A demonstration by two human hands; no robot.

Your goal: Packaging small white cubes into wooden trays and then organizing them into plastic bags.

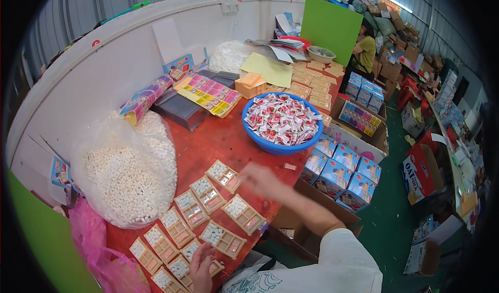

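Note:
Several cream compartment trays (243, 213) lie in rows at the table's near edge, with small white cubes in one part and a flat pink piece in another. My left hand (201, 268) is low over the nearest trays, its fingers loosely apart, with no object visible in it. Smeared by motion, my right hand (262, 181) hovers beside the farthest tray (223, 175); whether it holds anything cannot be made out. Beyond it stands a blue basin (283, 147) heaped with small red-and-white packets (282, 119). A single pinkish packet (290, 166) lies to its right.
A large clear bag of white cubes (122, 168) stands at left, above a pink plastic bag (99, 241). Printed card sheets (210, 93), a small house-shaped box (250, 85) and more trays (312, 82) lie farther back. Blue boxes (340, 176) fill cartons at right. Another person (365, 51) sits beyond.

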